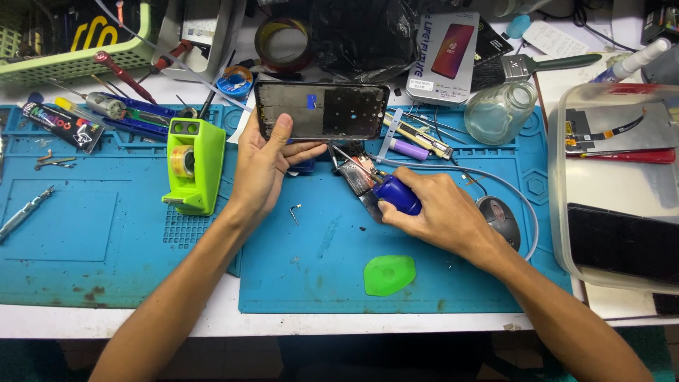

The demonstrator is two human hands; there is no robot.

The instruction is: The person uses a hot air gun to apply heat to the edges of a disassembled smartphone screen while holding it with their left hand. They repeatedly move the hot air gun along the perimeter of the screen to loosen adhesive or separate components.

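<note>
**Phone frame held up, tool gripped at mat**

Left hand (263, 166) grips a dark phone frame (322, 110), raised above the blue work mat (304, 269). Right hand (438, 212) is closed around a blue-handled tool (397, 195), resting on a small component (357, 175). A green pick (388, 274) lies nearby.

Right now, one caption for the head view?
Left hand holds a phone frame over the blue mat; right hand grips a blue-handled tool.
</note>
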